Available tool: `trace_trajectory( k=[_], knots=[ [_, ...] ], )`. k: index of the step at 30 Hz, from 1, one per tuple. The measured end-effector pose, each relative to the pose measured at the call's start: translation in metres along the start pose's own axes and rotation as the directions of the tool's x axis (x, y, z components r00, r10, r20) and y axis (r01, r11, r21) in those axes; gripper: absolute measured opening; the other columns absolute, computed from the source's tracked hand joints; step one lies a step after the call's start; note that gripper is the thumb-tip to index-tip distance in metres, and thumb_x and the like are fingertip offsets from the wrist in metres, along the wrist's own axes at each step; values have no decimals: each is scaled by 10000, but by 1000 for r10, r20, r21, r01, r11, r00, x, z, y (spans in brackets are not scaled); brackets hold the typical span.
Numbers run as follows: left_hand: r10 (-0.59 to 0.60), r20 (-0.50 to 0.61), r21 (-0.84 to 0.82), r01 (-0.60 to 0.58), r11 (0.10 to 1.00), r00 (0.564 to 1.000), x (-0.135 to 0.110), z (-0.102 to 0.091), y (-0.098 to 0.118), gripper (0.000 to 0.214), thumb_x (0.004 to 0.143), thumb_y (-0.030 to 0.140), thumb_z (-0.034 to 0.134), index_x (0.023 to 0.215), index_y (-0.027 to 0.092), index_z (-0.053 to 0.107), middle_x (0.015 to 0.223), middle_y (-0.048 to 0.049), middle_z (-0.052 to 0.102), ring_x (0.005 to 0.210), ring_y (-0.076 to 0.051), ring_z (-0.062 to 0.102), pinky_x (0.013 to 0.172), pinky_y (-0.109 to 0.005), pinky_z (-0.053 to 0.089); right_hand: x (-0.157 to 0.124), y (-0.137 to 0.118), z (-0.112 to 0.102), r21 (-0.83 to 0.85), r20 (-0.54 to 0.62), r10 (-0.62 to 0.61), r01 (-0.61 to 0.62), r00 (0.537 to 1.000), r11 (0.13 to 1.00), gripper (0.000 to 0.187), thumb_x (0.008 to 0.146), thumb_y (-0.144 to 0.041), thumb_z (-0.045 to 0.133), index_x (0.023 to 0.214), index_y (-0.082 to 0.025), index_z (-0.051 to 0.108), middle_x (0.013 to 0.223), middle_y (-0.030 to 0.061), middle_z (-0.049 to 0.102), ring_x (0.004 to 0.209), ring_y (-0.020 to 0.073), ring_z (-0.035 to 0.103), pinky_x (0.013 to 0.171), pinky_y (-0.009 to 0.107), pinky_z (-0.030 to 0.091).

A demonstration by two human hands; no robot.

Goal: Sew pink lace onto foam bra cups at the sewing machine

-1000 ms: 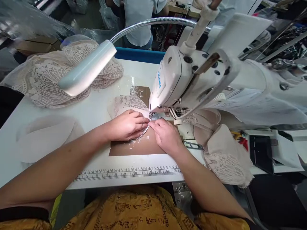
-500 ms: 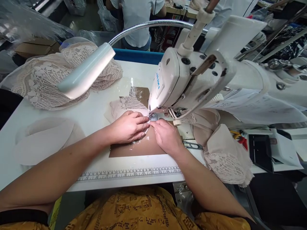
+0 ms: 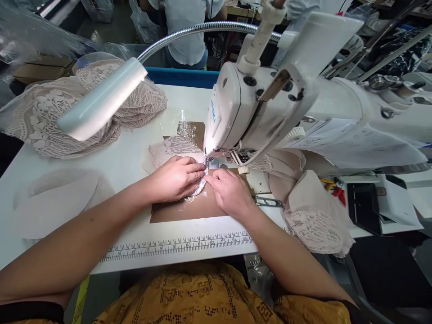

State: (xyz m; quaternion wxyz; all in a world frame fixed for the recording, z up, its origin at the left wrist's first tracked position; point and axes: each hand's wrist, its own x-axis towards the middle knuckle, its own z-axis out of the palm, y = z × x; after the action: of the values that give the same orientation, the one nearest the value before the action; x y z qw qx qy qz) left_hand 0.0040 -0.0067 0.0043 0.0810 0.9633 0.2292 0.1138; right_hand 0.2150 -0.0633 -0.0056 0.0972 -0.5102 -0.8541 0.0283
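A pale pink lace fabric piece (image 3: 175,146) with a curved edge lies under the needle area of the white sewing machine (image 3: 226,112). My left hand (image 3: 178,177) rests over this piece, fingers bent and holding it down just left of the presser foot (image 3: 207,163). With thumb and forefinger closed, my right hand (image 3: 229,189) pinches the fabric's edge right in front of the foot. Beneath both hands is a brown sheet (image 3: 189,211) taped to the table. The fingertips partly hide the stitched edge.
A lamp (image 3: 104,99) on a bent metal neck hangs over a lace pile (image 3: 50,112). Sheer pale pieces (image 3: 54,202) lie at left, more lace cups (image 3: 317,216) at right beside thread snips (image 3: 268,201). A ruler strip (image 3: 182,247) lines the front edge. A person (image 3: 185,31) sits beyond.
The whole view has shifted slightly, so the machine and table sit farther left. More of the curved white edge shows between my hands; both keep hold of the fabric near the foot.
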Motion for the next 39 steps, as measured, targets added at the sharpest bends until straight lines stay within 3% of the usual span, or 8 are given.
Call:
trace_trajectory(
  k=[14,20,24,27,30,34,39],
  knots=[
    [-79,1,148,78,986,997,6,1,2,466,961,407,434,1228,77,625,1337,-163,583,1007,-313,560,837,-451,471,5,2,3,-31,-24,107,-108,994,994,423,877,-94,427,1204,-185,679,972,100,677,835,234,563,719,335,410],
    [-17,10,-37,17,999,1000,-3,-10,-2,447,882,514,574,1088,131,676,1292,-147,606,1069,-307,563,900,-440,464,2,4,1,68,-63,148,-144,987,987,347,905,-135,442,1153,-178,682,1036,95,693,904,236,595,768,332,429],
    [37,-41,-137,-42,990,998,-4,-8,-2,233,936,349,550,968,158,680,1141,-121,667,1034,-247,592,892,-382,472,0,2,-3,123,-84,151,-140,985,982,298,889,-143,492,1122,-177,675,1035,80,696,910,230,608,777,325,429],
    [17,-120,-189,-40,981,993,-1,-2,1,236,982,246,457,941,149,668,963,-110,694,944,-210,619,840,-345,484,1,-1,-2,145,-90,107,-94,990,985,264,879,-173,549,1112,-195,670,1035,59,695,883,213,610,755,307,425],
    [-23,-128,-219,-5,976,992,1,0,4,256,987,229,422,906,134,646,876,-104,680,851,-199,617,781,-331,484,5,-2,1,143,-86,69,-56,994,988,172,909,-225,551,995,-211,699,976,49,698,830,188,604,729,287,415],
    [4,-65,-134,-12,991,998,0,-3,6,258,976,319,467,930,138,644,848,-87,660,790,-199,591,759,-344,456,6,0,4,143,-101,35,-20,994,990,235,948,-231,501,866,-201,719,889,46,694,785,164,594,717,270,411],
    [48,-44,39,-46,998,998,-2,-3,4,287,999,316,437,991,181,691,807,-68,648,818,-206,582,755,-348,415,0,4,2,175,-111,-32,51,993,983,233,945,-245,511,946,-214,742,865,39,686,787,162,587,730,271,428]
  ],
)
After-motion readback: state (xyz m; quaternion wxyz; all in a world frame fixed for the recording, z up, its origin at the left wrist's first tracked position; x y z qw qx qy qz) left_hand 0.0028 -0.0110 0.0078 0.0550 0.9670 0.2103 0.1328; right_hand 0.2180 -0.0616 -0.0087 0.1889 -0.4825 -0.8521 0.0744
